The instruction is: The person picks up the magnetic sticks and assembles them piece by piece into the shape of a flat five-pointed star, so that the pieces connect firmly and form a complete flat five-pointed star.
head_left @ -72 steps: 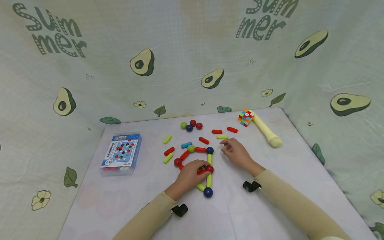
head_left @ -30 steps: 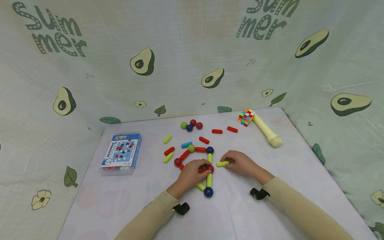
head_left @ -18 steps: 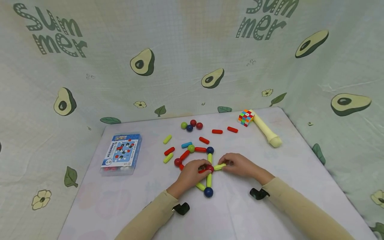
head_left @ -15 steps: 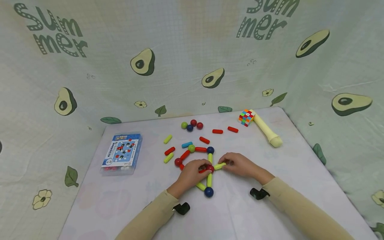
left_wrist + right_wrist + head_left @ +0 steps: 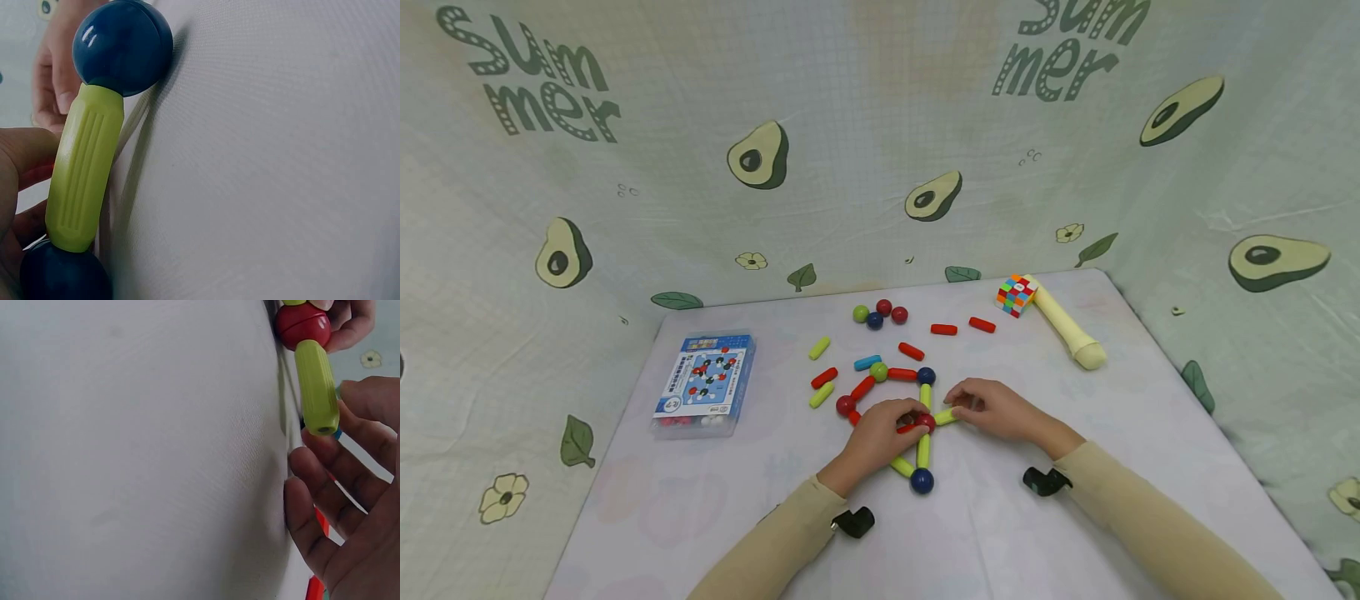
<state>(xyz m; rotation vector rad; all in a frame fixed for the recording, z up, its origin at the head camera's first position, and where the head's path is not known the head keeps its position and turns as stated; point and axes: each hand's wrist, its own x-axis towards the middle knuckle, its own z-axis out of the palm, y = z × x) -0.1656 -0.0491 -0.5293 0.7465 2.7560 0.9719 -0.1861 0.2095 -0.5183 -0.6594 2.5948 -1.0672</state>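
Magnetic sticks and balls form a ring-like figure on the table. My left hand [image 5: 876, 437] holds its right side, finger and thumb pinching at a red ball [image 5: 927, 423] with a red stick [image 5: 907, 428] on it; the palm hides part of the figure. From that ball a yellow-green stick [image 5: 317, 387] points right. My right hand [image 5: 996, 408] is around its free end, fingers spread and loosened, thumb beside the stick. Below, a dark blue ball [image 5: 922, 481] joins two yellow-green sticks; one of these sticks [image 5: 85, 169] shows close in the left wrist view.
Loose balls [image 5: 875, 320] cluster at the back, with loose red sticks [image 5: 943, 329], yellow-green sticks [image 5: 819, 348] and a blue stick [image 5: 867, 362] around. A boxed set [image 5: 703, 383] lies left. A puzzle cube [image 5: 1017, 295] and a pale yellow mallet-like rod [image 5: 1067, 325] lie back right.
My right hand has brought a yellow-green stick from the back to the red ball's right side, and its fingers have since loosened. The left hand has stayed at the red ball.
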